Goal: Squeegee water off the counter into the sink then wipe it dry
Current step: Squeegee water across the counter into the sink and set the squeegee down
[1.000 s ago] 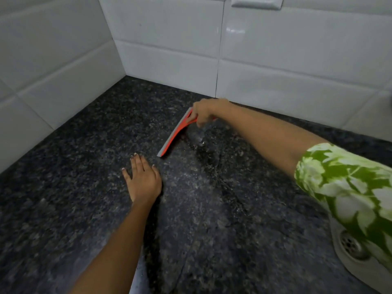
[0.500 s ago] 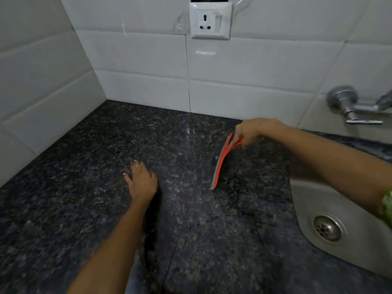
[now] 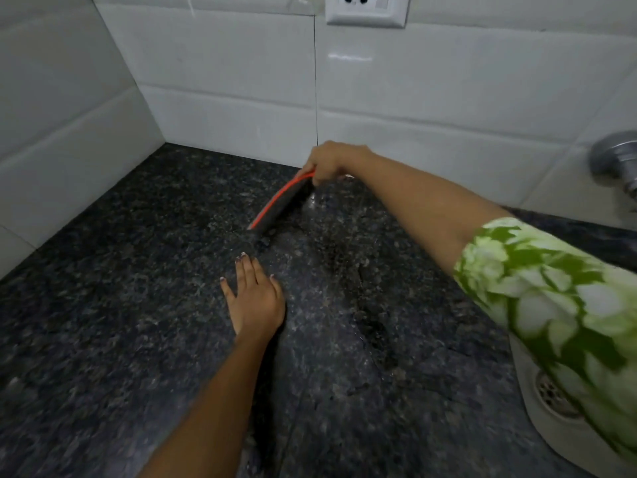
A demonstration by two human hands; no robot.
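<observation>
My right hand [image 3: 330, 162] grips the top of an orange and grey squeegee [image 3: 280, 203] near the back wall. Its blade slants down to the dark speckled granite counter [image 3: 120, 305], with a wet sheen just right of it. My left hand [image 3: 254, 298] lies flat on the counter, fingers spread, a little below the blade's lower tip and apart from it. The steel sink [image 3: 568, 432] with its drain sits at the lower right, partly hidden by my green and white sleeve.
White tiled walls [image 3: 224, 98] close the counter at the back and left, meeting in a corner. A white wall socket [image 3: 366, 10] sits above. A chrome tap fitting [image 3: 617, 160] juts from the wall at the right edge.
The squeegee has gone back left from near the sink toward the middle of the back wall. My left hand stays flat on the counter. The view has shifted left.
</observation>
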